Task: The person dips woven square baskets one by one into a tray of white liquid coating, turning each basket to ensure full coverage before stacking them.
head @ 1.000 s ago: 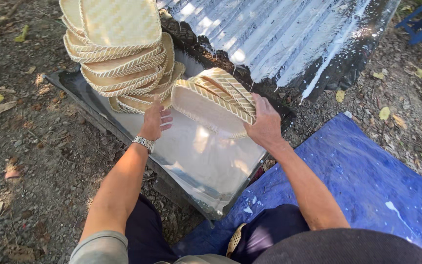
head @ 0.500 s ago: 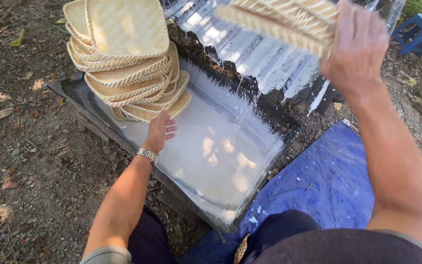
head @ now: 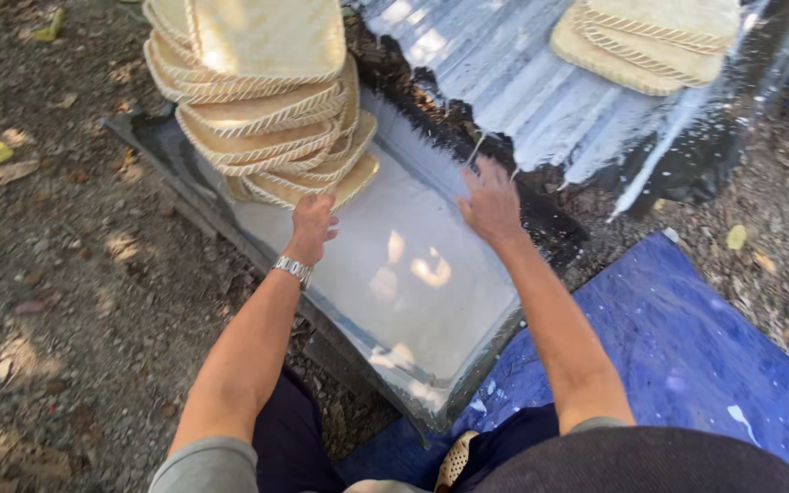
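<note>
1. Woven trays [head: 262, 100], pale straw-coloured with braided rims, stood stacked in the far end of a shallow trough [head: 468, 361] of white liquid, just beyond the left fingertips.
2. One more woven tray [head: 650, 41], held high in the right hand half a second before, now lay on the wet corrugated metal sheet [head: 541, 100], well beyond the right fingers.
3. Right hand [head: 489, 203] had let go; its fingers were released and spread, empty, above the trough's far edge, white drips hanging from them.
4. Left hand [head: 312, 222] rested loosely curled, grasping nothing, touching the lowest tray in the stack, unmoved from before.
5. White liquid streaked down the sheet, so the moved tray seemed laid out to drain.
</note>
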